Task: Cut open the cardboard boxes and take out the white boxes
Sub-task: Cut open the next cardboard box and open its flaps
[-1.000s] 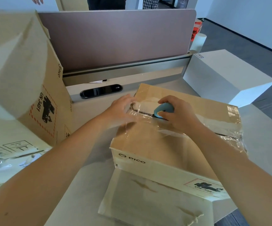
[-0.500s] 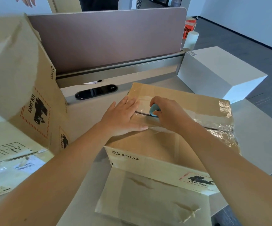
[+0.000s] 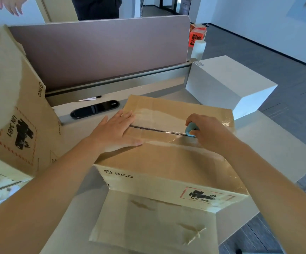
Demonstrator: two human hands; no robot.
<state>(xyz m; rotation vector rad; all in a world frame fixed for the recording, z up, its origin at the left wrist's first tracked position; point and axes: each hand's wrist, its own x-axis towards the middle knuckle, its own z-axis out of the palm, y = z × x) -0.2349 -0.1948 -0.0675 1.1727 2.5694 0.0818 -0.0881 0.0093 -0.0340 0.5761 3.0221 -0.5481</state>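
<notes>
A taped brown cardboard box (image 3: 168,162) marked PICO lies on the desk in front of me. My left hand (image 3: 114,132) presses flat on its top at the left end of the taped seam. My right hand (image 3: 206,132) grips a small light-blue cutter (image 3: 190,129) set on the seam toward the right. A dark slit runs along the tape between the two hands. A white box (image 3: 227,85) stands on the desk at the back right. A second, larger cardboard box (image 3: 15,107) stands at the left.
A loose cardboard flap (image 3: 154,222) hangs over the desk's near edge. A brown partition (image 3: 101,52) closes off the desk's far side, with a black cable slot (image 3: 95,109) below it. Another person's hand (image 3: 11,4) shows beyond the partition. The floor drops away at the right.
My right hand has drawn the cutter rightward along the taped seam, leaving a longer slit. My left hand has stayed pressing on the box's left end.
</notes>
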